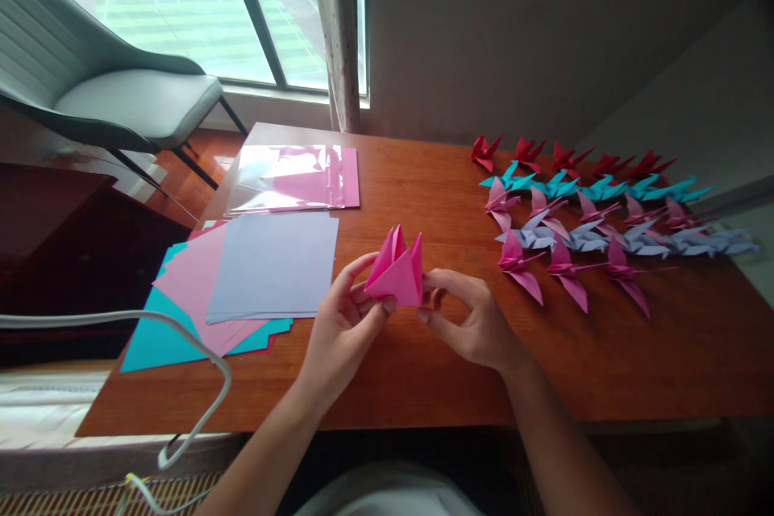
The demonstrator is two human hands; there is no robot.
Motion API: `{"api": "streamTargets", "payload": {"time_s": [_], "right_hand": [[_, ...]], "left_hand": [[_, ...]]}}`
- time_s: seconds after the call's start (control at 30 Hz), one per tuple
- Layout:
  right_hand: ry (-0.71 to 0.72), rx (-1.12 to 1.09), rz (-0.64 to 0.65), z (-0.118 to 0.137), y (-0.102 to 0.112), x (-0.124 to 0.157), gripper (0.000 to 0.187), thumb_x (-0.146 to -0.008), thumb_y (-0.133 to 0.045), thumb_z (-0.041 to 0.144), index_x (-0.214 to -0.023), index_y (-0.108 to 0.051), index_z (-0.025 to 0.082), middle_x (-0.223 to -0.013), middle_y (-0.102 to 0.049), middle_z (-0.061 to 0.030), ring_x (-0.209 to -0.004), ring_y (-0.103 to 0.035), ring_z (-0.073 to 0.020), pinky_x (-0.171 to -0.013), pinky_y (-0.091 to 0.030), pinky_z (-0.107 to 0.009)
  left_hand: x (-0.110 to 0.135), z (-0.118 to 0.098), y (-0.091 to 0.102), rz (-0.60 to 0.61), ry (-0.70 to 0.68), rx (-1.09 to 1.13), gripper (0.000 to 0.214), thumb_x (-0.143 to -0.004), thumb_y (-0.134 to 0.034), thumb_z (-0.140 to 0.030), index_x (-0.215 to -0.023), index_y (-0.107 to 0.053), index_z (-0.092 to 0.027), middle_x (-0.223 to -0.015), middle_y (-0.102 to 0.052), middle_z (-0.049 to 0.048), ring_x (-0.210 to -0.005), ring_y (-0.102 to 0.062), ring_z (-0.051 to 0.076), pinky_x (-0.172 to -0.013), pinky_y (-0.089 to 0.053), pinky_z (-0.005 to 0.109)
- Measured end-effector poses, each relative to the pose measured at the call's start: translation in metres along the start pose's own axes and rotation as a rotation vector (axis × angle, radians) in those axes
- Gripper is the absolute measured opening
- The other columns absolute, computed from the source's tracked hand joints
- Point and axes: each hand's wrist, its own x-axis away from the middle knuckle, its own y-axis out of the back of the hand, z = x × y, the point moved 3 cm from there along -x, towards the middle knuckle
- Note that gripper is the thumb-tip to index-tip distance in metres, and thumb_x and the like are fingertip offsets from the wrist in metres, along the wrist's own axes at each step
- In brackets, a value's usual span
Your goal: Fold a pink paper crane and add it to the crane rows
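A partly folded bright pink origami paper (396,278) is held up above the near middle of the table, its pointed flaps standing upward. My left hand (351,318) pinches its left side and lower edge, with the thumb in front and the fingers behind. At the right edge of the paper, my right hand (468,310) grips with thumb and bent fingers; the exact contact of the fingertips is partly hidden. To the right, a row of magenta paper cranes (565,270) stands on the table.
The wooden table (423,387) also bears rows of red cranes (565,157), turquoise cranes (562,184) and lavender cranes (586,238). At left lie fanned paper sheets (275,266) and a clear plastic packet (290,177). A white cable (181,326) curves past the left edge. A chair (139,105) stands by the window.
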Motion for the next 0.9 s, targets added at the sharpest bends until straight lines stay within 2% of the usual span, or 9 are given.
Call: {"api": "streamTargets", "payload": {"time_s": [0.13,0.23,0.37,0.5,0.63,0.8,0.9], "right_hand": [[-0.095,-0.055,-0.097,-0.002,0.002,-0.001,0.012,-0.089,-0.068,0.023,-0.101,-0.066,0.023,-0.084,-0.069,-0.002,-0.073,-0.063,-0.0161,-0.066,-0.052,-0.03],[-0.149,-0.121,-0.158,-0.005,0.003,-0.001,0.019,-0.089,-0.072,0.031,-0.104,-0.064,0.024,-0.085,-0.068,-0.0013,-0.076,-0.064,-0.0166,-0.067,-0.052,-0.03],[-0.118,-0.131,-0.103,-0.005,0.002,-0.001,0.021,-0.088,-0.073,0.033,-0.106,-0.065,0.024,-0.088,-0.066,-0.0014,-0.076,-0.062,-0.0162,-0.067,-0.05,-0.029],[-0.083,-0.099,-0.085,-0.003,0.004,-0.002,0.015,-0.087,-0.074,0.031,-0.099,-0.067,0.024,-0.088,-0.066,-0.0017,-0.073,-0.059,-0.0161,-0.065,-0.049,-0.029],[-0.083,-0.065,-0.092,-0.004,0.006,-0.002,0.016,-0.087,-0.073,0.03,-0.101,-0.068,0.025,-0.088,-0.067,-0.0019,-0.076,-0.061,-0.0173,-0.065,-0.05,-0.029],[-0.09,-0.093,-0.101,-0.005,0.007,-0.001,0.028,-0.086,-0.073,0.026,-0.113,-0.067,0.026,-0.093,-0.069,-0.0031,-0.085,-0.065,-0.0196,-0.069,-0.054,-0.03],[-0.078,-0.122,-0.088,-0.004,0.007,0.0,0.031,-0.086,-0.072,0.025,-0.117,-0.067,0.027,-0.098,-0.069,-0.0032,-0.083,-0.065,-0.0182,-0.069,-0.054,-0.029]], "left_hand": [[0.0,0.004,0.003,-0.017,-0.006,0.058,0.05,-0.082,-0.08,-0.028,-0.128,-0.06,-0.024,-0.108,-0.076,0.0055,-0.096,-0.072,0.02,-0.084,-0.055,0.026],[0.0,0.004,0.003,-0.001,-0.007,0.086,0.05,-0.081,-0.081,-0.027,-0.128,-0.061,-0.025,-0.104,-0.075,0.0045,-0.091,-0.071,0.017,-0.082,-0.055,0.025],[0.002,0.002,0.0,0.09,-0.03,0.062,0.05,-0.082,-0.08,-0.024,-0.128,-0.061,-0.027,-0.104,-0.076,0.0045,-0.091,-0.071,0.018,-0.081,-0.055,0.025],[0.006,0.003,-0.003,0.201,-0.082,0.0,0.045,-0.087,-0.074,-0.019,-0.129,-0.057,-0.028,-0.115,-0.074,0.0068,-0.103,-0.07,0.021,-0.091,-0.053,0.03],[0.008,0.005,-0.003,0.201,-0.119,-0.047,0.045,-0.089,-0.072,-0.019,-0.13,-0.056,-0.026,-0.121,-0.072,0.0091,-0.109,-0.068,0.023,-0.095,-0.052,0.033],[0.009,0.002,-0.002,0.171,-0.161,-0.052,0.047,-0.087,-0.073,-0.018,-0.13,-0.056,-0.028,-0.123,-0.071,0.0089,-0.109,-0.069,0.023,-0.094,-0.052,0.032],[0.01,0.002,-0.002,0.186,-0.171,-0.045,0.055,-0.084,-0.077,-0.017,-0.133,-0.056,-0.029,-0.124,-0.071,0.0089,-0.109,-0.069,0.024,-0.094,-0.053,0.033]]}}
